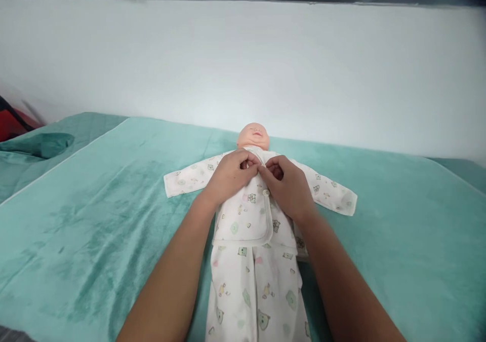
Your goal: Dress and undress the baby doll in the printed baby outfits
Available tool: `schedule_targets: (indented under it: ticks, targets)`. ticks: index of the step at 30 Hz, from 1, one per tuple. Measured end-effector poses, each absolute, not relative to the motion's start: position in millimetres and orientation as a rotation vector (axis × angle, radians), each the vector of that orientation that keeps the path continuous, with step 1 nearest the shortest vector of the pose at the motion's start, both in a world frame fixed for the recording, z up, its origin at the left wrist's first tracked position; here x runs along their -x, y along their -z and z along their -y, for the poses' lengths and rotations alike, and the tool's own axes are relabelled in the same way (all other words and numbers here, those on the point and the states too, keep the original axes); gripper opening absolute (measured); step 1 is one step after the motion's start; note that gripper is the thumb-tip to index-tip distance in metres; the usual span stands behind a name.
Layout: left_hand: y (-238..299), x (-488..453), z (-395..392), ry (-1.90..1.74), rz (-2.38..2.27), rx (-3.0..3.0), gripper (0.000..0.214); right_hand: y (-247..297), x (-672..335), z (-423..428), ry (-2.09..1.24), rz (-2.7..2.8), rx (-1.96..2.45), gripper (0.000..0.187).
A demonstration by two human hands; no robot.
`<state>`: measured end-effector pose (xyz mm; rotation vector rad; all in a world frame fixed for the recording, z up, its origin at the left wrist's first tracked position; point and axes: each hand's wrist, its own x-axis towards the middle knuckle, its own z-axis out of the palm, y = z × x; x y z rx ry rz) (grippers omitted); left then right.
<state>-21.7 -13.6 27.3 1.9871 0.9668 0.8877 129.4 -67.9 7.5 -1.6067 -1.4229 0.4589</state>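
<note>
A baby doll [253,136] lies on its back, its head away from me. It wears a white baby jacket [243,220] printed with small animals, sleeves spread to both sides, and matching trousers [250,296]. My left hand [235,172] pinches the jacket's front edge near the chest. Close beside it, fingertips almost meeting, my right hand [286,182] pinches the same edge from the other side. Whatever sits between the fingertips is hidden. Just below them a button [266,193] shows on the jacket's front flap.
A green plush cover [114,220] is spread under the doll. Behind it rises a white wall [243,63] with a dark band along the top. At the far left are a rumpled green cloth [41,144] and a red and black item [11,121].
</note>
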Motion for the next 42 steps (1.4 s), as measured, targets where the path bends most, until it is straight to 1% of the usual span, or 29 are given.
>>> schedule_targets:
  ticks: [6, 11, 18, 26, 32, 39, 42]
  targets:
    - [-27, 23, 14, -0.829, -0.925, -1.938, 0.016, -3, -134, 72, -0.535, 1.335, 1.533, 0.015]
    - [-26, 22, 14, -0.850, -0.936, -1.949, 0.020, 5, -139, 65, -0.680, 1.158, 1.394, 0.015]
    - [-23, 18, 12, -0.912, -0.974, -1.906, 0.019, 13, -142, 61, -0.795, 1.027, 1.298, 0.016]
    - [-25, 16, 15, -0.874, -0.966, -1.974, 0.025, 10, -143, 59, -0.749, 1.069, 1.283, 0.016]
    - [-25, 13, 16, -0.882, -0.982, -2.057, 0.022, 14, -143, 59, -0.768, 1.093, 1.239, 0.018]
    - [-25, 11, 18, -0.910, -0.990, -2.044, 0.033, 11, -147, 63, -0.816, 1.203, 1.213, 0.018]
    - [-25, 12, 19, -0.906, -1.010, -1.931, 0.026, 9, -148, 64, -0.850, 1.261, 1.222, 0.019]
